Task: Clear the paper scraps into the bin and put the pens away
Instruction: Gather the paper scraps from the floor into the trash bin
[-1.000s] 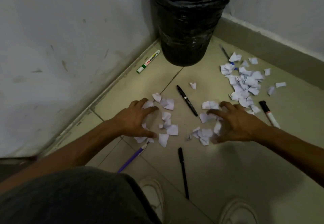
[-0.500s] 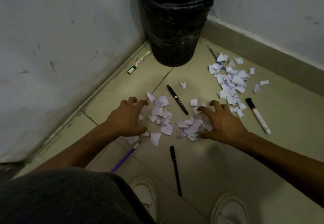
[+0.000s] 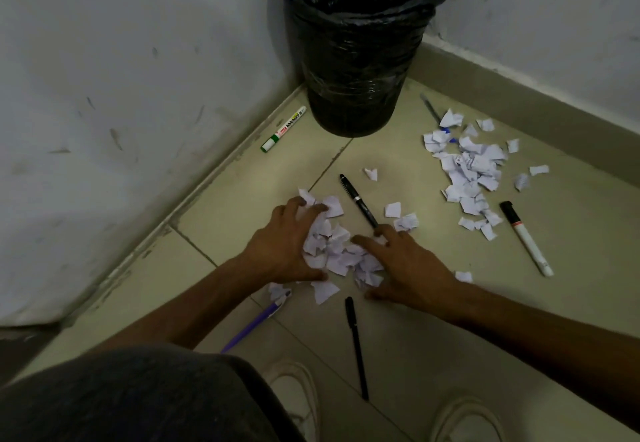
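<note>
A heap of white paper scraps lies on the floor between my hands. My left hand presses against its left side, fingers spread. My right hand presses against its right side, fingers spread. A second scrap pile lies to the right. The black-lined bin stands in the corner. Pens lie around: a black pen touching my right fingers, a thin black pen, a purple pen, a green-capped whiteboard marker, a black-capped marker.
Walls meet behind the bin, with a skirting board on the right. A grey pen lies half under the right pile. My knee and both white shoes fill the bottom of the view.
Both hands have slid toward each other, sweeping two loose patches of scraps into one heap between them. A few scraps stayed behind near the black pen.
</note>
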Motion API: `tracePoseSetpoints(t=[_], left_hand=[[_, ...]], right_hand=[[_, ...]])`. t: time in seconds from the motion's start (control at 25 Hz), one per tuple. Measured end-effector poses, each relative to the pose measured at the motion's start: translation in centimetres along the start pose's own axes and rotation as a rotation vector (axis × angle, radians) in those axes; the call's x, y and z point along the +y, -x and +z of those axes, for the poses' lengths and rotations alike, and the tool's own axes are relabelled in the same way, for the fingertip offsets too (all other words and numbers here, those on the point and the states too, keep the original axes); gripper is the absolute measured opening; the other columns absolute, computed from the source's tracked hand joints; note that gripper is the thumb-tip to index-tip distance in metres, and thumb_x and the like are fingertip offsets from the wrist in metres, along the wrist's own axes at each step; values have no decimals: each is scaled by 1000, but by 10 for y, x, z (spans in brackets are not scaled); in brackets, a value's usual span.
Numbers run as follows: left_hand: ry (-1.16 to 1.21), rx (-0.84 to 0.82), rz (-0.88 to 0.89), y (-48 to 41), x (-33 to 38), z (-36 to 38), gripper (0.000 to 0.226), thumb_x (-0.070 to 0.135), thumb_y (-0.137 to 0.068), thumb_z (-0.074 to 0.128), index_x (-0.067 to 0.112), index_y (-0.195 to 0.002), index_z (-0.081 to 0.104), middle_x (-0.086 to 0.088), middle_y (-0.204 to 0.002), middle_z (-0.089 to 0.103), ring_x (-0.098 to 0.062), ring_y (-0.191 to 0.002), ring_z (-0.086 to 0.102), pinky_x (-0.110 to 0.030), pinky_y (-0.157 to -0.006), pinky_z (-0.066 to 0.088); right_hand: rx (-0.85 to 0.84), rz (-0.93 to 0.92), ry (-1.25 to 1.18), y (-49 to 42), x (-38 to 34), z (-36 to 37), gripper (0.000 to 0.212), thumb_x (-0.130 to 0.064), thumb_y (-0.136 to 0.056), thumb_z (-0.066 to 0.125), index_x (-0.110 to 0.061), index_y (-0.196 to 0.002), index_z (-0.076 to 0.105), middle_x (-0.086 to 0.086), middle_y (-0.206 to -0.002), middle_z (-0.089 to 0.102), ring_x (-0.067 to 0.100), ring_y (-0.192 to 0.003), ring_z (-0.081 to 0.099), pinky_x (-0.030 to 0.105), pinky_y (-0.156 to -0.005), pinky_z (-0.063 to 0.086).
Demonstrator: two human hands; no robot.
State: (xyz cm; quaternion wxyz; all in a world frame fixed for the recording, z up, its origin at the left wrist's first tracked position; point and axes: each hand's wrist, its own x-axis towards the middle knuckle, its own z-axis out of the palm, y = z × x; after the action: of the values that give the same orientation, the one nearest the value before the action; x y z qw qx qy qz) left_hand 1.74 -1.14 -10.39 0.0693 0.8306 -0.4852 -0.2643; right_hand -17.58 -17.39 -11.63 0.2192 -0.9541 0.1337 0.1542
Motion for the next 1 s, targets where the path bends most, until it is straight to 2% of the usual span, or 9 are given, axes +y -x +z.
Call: tracePoseSetpoints(t=[0.08, 0.12, 0.24, 0.36, 0.44, 0.56, 0.68, 0.8, 1.0], left_hand=[[-211, -98, 47, -5, 4, 6, 129, 71, -52, 77, 42, -150, 0, -6, -162, -2, -31, -146, 6, -59, -106, 34], [-274, -115, 89, -10, 4, 11, 124, 71, -55, 76, 41, -151, 3, -6, -162, -4, -32, -146, 5, -61, -107, 31], [-71, -27, 232, -24, 14, 18, 69, 47, -78, 73, 20, -136, 49, -17, -152, 27, -34, -136, 29, -54, -105, 38], [100, 28, 254, -35, 19, 29, 36, 24, -92, 57, -1, -117, 62, -26, -123, 54, -34, -110, 54, -34, -96, 43], [96, 75, 250, -37, 17, 31, 25, 16, -94, 54, -1, -109, 64, -20, -113, 58, -24, -100, 56, -23, -84, 39], [249, 265, 242, -34, 14, 14, 16, 14, -89, 62, 1, -90, 70, -18, -91, 65, -6, -81, 48, -31, -76, 43], [348, 496, 152, -30, 23, -28, 7, 11, -84, 70, 6, -89, 74, -11, -86, 69, -15, -80, 57, -31, -75, 48], [514, 733, 100, -33, 45, -102, 10, 21, -82, 75, 21, -90, 68, 3, -91, 69, -13, -83, 63, -26, -74, 51], [676, 890, 228, -96, 83, -242, 24, 30, -81, 70, 14, -98, 73, 0, -89, 76, -19, -85, 72, -32, -76, 57]], right_hand=[[-21, -28, 110, -9, -5, 7, 90, -52, -75, 73, -38, -150, 25, 11, -149, 28, 32, -125, 40, 42, -85, 53], [13, -37, 114, -17, -6, 10, 83, -49, -77, 73, -34, -148, 33, 14, -145, 33, 35, -121, 43, 43, -82, 53], [153, -145, 25, -39, -7, 17, 43, -34, -84, 68, -22, -125, 59, 15, -116, 54, 34, -99, 57, 44, -74, 54], [168, -205, -104, -56, -3, 17, 21, -18, -89, 60, -11, -108, 66, 15, -100, 60, 30, -86, 60, 39, -71, 52], [141, -119, -182, -61, 0, 5, 16, -13, -89, 62, -7, -102, 69, 14, -98, 61, 28, -86, 62, 35, -74, 48], [257, 69, -491, -51, -2, -29, 8, -10, -81, 74, -7, -88, 75, 3, -85, 68, 10, -72, 63, 16, -66, 48], [391, 193, -953, -32, -13, -74, 6, -9, -83, 75, -8, -89, 75, 5, -84, 74, 19, -71, 73, 27, -64, 61], [513, 144, -1090, -27, -25, -132, 8, -11, -86, 73, -8, -94, 74, 8, -88, 76, 19, -80, 74, 30, -69, 61], [798, -21, -1298, -58, -23, -261, 21, 0, -83, 73, 14, -96, 66, 20, -87, 70, 20, -73, 71, 30, -68, 61]])
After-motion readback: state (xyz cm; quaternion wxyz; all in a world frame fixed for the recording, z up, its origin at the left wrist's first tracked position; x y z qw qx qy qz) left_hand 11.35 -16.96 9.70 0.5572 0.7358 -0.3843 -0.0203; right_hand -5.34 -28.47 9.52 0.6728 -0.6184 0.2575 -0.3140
